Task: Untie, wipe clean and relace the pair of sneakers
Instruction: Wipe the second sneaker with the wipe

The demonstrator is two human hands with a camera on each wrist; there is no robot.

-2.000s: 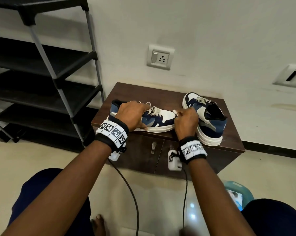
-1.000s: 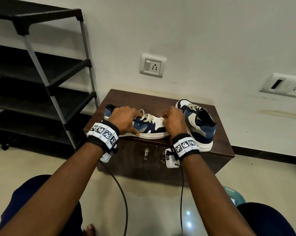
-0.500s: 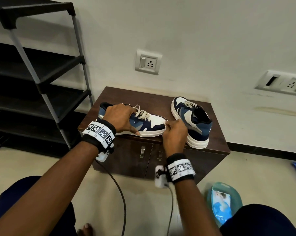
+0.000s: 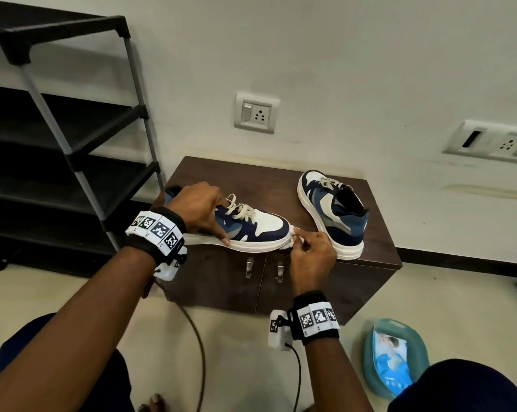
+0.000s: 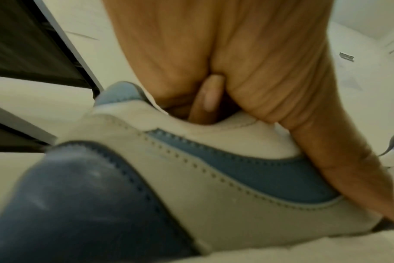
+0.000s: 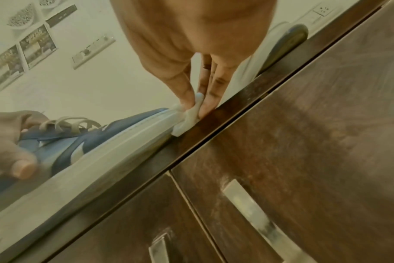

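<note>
White wipe (image 4: 292,237), folded small, pinched in the right hand (image 4: 310,257) and now pressed at the toe of the near sneaker's (image 4: 251,230) sole; half a second ago that hand sat further along the rim, so the wiping is rounding the front. The left hand (image 4: 199,209) clamps the collar, steadying it on the dark wood-grain cabinet (image 4: 251,176); the second sneaker (image 4: 334,212) waits beside, laces tied. Left wrist: stitched smooth cream and blue panels, fingers (image 5: 209,96) hooked inside the opening. Right wrist: fingertips (image 6: 208,99) squeeze the soft crumpled wipe against the ribbed rubber sole, right at the cabinet edge.
</note>
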